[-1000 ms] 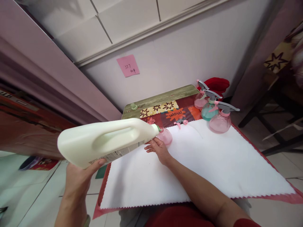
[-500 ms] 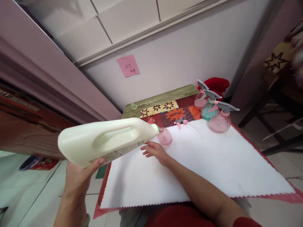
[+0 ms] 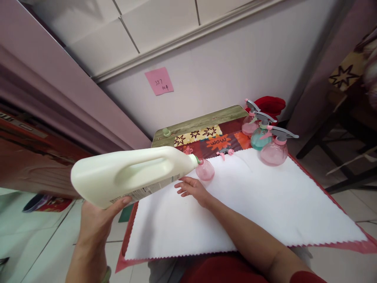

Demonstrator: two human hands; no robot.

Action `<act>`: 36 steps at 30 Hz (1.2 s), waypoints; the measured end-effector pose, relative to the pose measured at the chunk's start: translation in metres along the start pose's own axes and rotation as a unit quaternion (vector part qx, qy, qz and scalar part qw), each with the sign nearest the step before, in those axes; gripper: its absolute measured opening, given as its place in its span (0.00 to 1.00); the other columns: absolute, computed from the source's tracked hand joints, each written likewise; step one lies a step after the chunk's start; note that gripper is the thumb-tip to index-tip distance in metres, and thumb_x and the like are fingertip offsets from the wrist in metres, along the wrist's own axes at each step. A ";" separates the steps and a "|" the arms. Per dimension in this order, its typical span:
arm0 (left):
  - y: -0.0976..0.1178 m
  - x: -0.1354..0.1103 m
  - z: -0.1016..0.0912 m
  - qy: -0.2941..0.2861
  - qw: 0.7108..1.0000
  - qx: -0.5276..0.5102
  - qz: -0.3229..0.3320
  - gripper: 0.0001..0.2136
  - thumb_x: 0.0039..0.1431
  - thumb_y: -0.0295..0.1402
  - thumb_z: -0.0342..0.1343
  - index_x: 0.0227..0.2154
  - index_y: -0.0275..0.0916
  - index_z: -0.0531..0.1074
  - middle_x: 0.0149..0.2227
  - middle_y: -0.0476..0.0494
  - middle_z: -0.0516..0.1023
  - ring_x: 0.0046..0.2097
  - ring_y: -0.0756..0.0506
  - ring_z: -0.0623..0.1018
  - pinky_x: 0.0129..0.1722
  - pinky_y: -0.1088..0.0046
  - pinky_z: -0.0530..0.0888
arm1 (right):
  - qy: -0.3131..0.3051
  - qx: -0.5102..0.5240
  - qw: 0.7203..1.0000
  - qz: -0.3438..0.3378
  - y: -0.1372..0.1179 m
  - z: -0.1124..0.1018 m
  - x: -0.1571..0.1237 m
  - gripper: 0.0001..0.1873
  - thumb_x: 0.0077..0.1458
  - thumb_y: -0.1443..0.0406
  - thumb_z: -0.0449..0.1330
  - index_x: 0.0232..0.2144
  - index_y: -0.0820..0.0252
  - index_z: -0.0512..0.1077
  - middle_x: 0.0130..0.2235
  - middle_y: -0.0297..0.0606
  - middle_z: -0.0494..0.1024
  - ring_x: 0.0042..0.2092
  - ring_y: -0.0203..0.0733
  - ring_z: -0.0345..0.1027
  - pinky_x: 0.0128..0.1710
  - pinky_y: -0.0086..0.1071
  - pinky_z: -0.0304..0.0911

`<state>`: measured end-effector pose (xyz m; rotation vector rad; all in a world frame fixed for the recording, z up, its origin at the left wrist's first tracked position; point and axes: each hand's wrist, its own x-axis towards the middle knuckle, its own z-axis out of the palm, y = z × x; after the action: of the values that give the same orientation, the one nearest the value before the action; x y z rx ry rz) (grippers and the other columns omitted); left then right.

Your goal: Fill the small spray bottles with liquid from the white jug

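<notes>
My left hand [image 3: 101, 214] grips a large pale green detergent jug [image 3: 141, 173] from below at its base end, with the thumb along the label. The jug lies tilted on its side in the air, its green spout [image 3: 198, 160] at the mouth of a round pink bottle [image 3: 205, 171]. That bottle has no spray head on and stands on the white cloth. My right hand [image 3: 192, 189] hovers just under the jug's neck beside the bottle, open with fingers apart; whether a fingertip touches the jug I cannot tell. Behind the bottle lies a pink and grey spray head [image 3: 225, 152].
On the right stand a front pink spray bottle [image 3: 273, 152], a teal spray bottle [image 3: 259, 137] and a rear pink one [image 3: 249, 126], by a red cloth item [image 3: 269, 105]. A small green cap [image 3: 166, 132] rests at the table's back left. White cloth [image 3: 250, 204] covers the table front.
The base end of the jug has shifted very slightly left. The pink bottle and my right hand stay in place.
</notes>
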<state>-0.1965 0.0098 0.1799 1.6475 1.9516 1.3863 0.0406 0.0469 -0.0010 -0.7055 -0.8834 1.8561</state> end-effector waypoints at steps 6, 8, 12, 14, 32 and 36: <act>-0.001 0.000 -0.002 -0.008 1.000 -0.021 -0.018 0.35 0.29 0.40 0.77 0.46 0.33 0.77 0.44 0.35 0.83 0.49 0.32 0.79 0.46 0.62 0.79 | -0.007 0.008 1.000 0.010 0.002 0.001 -0.001 0.30 0.50 0.48 0.69 0.52 0.55 0.74 0.47 0.43 0.82 0.42 0.44 0.77 0.43 0.39 0.70; -0.003 0.001 -0.003 -0.011 1.000 -0.019 -0.012 0.36 0.30 0.40 0.77 0.48 0.34 0.77 0.44 0.36 0.83 0.50 0.33 0.79 0.47 0.63 0.79 | -0.008 0.006 1.000 0.013 0.002 0.001 -0.001 0.31 0.50 0.48 0.69 0.52 0.56 0.74 0.48 0.44 0.82 0.42 0.44 0.77 0.43 0.39 0.70; -0.009 0.002 -0.005 -0.015 1.000 -0.004 -0.005 0.38 0.31 0.42 0.76 0.51 0.35 0.76 0.48 0.35 0.82 0.52 0.33 0.78 0.49 0.61 0.77 | -0.010 0.004 1.000 0.017 0.001 0.001 -0.002 0.33 0.49 0.48 0.69 0.53 0.57 0.73 0.49 0.45 0.81 0.43 0.44 0.77 0.44 0.39 0.70; -0.010 0.003 -0.006 -0.015 1.000 0.000 -0.006 0.39 0.31 0.43 0.76 0.51 0.35 0.76 0.48 0.35 0.82 0.52 0.33 0.78 0.49 0.61 0.77 | -0.009 0.004 1.000 0.018 0.001 0.001 -0.002 0.33 0.49 0.48 0.69 0.53 0.58 0.72 0.49 0.45 0.81 0.43 0.44 0.77 0.44 0.39 0.70; -0.004 0.006 -0.005 -0.020 1.000 0.019 -0.004 0.37 0.29 0.45 0.76 0.47 0.35 0.78 0.45 0.35 0.83 0.49 0.33 0.79 0.45 0.62 0.79 | -0.016 -0.004 1.000 0.018 0.004 0.001 -0.002 0.32 0.51 0.49 0.68 0.54 0.57 0.73 0.49 0.45 0.81 0.43 0.45 0.77 0.45 0.41 0.70; -0.005 0.006 -0.005 -0.018 0.999 0.025 0.009 0.38 0.31 0.46 0.75 0.49 0.36 0.78 0.47 0.35 0.82 0.49 0.33 0.79 0.46 0.60 0.78 | -0.014 -0.005 1.000 0.019 0.003 0.001 -0.003 0.32 0.51 0.48 0.68 0.54 0.57 0.73 0.49 0.45 0.81 0.43 0.45 0.78 0.45 0.41 0.70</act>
<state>-0.2055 0.0129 0.1807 1.7052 1.9702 1.3146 0.0393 0.0430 -0.0025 -0.7081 -0.9043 1.9013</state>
